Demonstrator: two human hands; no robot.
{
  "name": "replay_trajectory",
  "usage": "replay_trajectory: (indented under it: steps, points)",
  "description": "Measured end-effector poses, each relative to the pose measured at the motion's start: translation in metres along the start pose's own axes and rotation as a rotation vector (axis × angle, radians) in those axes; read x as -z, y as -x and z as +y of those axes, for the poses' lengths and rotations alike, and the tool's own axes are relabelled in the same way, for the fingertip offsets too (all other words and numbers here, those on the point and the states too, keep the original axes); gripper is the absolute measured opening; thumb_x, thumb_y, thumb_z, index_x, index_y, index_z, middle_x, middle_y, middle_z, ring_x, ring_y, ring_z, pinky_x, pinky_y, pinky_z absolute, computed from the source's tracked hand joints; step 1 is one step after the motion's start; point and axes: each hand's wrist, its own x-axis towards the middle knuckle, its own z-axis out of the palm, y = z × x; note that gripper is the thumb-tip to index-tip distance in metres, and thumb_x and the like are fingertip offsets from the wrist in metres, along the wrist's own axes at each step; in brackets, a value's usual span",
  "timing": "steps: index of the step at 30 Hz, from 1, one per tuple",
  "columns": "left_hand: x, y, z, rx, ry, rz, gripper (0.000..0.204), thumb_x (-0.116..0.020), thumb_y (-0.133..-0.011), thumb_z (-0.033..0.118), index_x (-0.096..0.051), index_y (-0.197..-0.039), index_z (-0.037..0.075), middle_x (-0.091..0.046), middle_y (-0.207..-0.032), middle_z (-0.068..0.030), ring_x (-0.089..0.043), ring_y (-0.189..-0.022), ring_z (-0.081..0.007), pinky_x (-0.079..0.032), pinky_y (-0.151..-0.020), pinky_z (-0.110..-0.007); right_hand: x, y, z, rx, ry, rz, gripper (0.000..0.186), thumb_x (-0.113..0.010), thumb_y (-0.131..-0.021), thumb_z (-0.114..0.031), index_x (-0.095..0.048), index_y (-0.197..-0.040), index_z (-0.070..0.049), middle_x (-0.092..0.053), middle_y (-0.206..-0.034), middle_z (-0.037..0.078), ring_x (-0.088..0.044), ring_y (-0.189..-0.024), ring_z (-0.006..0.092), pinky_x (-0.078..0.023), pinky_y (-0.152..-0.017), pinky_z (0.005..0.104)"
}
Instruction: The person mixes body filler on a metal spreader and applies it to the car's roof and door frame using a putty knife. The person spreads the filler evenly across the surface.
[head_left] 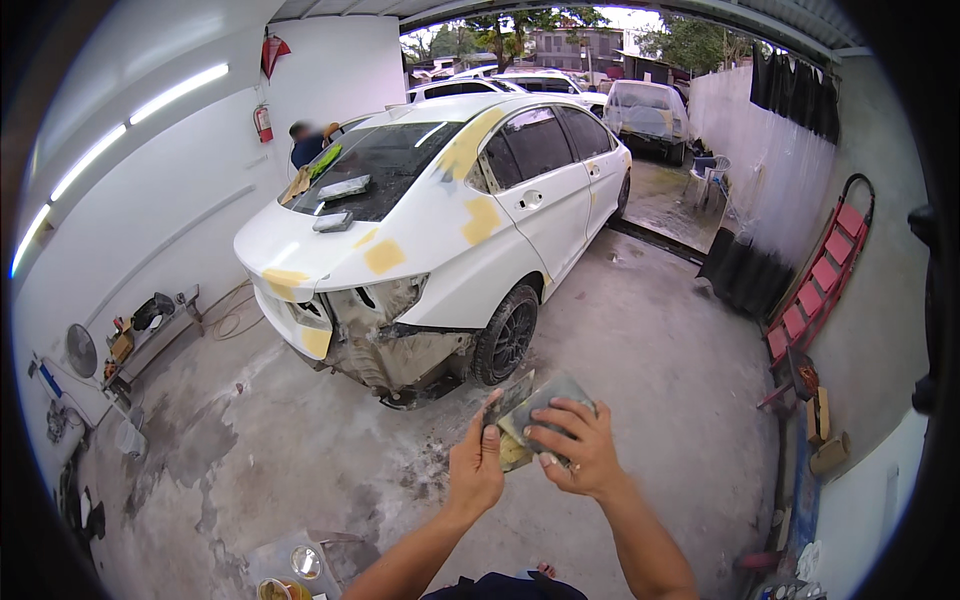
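Observation:
In front of the car's rear wheel, my left hand (475, 472) is closed on a thin, dark flat piece (508, 397), held on edge. My right hand (572, 447) grips a grey-green, flat rectangular piece (562, 388), fingers spread over its face and thumb below. The two pieces meet or overlap. Yellow material (514, 455) shows between my hands under the grey-green piece; whether it is stuck to it I cannot tell. Beyond them stands a white car (440, 220) with yellow filler patches (384, 256) and no rear bumper.
Wrapped bundles (345, 188) lie on the car's rear window and trunk. At lower left a small stand (270, 550) bears a tub of yellowish stuff (283, 590). A red stepladder (820, 275) leans at right. A bench (150, 345) and fan (81, 350) line the left wall. A person (306, 146) is beyond the car.

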Motion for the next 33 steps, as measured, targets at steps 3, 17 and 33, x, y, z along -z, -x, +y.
replay_trajectory:
  steps: [3,17,33]
  points:
    - [0.004,-0.001,0.026,-0.031,-0.219,-0.073,0.042,-0.046,-0.108,0.020,-0.051,-0.150,0.015,-0.065,-0.070,-0.0133,-0.059,-0.058,-0.0151,-0.048,-0.060,-0.034,-0.009,-0.004,-0.021,0.214,-0.024,0.006,0.030,-0.068,-0.074,-0.023,-0.075,-0.103,-0.022,-0.069,-0.123,-0.001,-0.060,-0.117,0.0262,-0.035,-0.093,0.0481]
    - [0.040,0.043,0.009,0.587,0.797,0.730,0.030,-0.048,-0.108,0.013,-0.048,-0.137,0.005,-0.061,-0.129,-0.0083,-0.062,-0.113,-0.0200,-0.053,-0.099,-0.038,-0.118,0.018,-0.038,-0.482,-1.970,0.437,0.064,-0.042,-0.103,-0.056,-0.039,-0.152,-0.015,-0.044,-0.153,0.010,-0.043,-0.140,0.0350,-0.043,-0.108,0.0596]
    - [0.037,0.027,-0.043,0.559,1.088,0.656,0.029,-0.052,-0.107,0.019,-0.050,-0.134,0.009,-0.063,-0.124,-0.0049,-0.063,-0.108,-0.0194,-0.055,-0.094,-0.039,-0.066,-0.039,-0.054,-0.195,-0.645,-0.002,0.030,-0.054,-0.098,-0.024,-0.071,-0.114,-0.007,-0.066,-0.122,0.016,-0.057,-0.116,0.0353,-0.042,-0.103,0.0475]
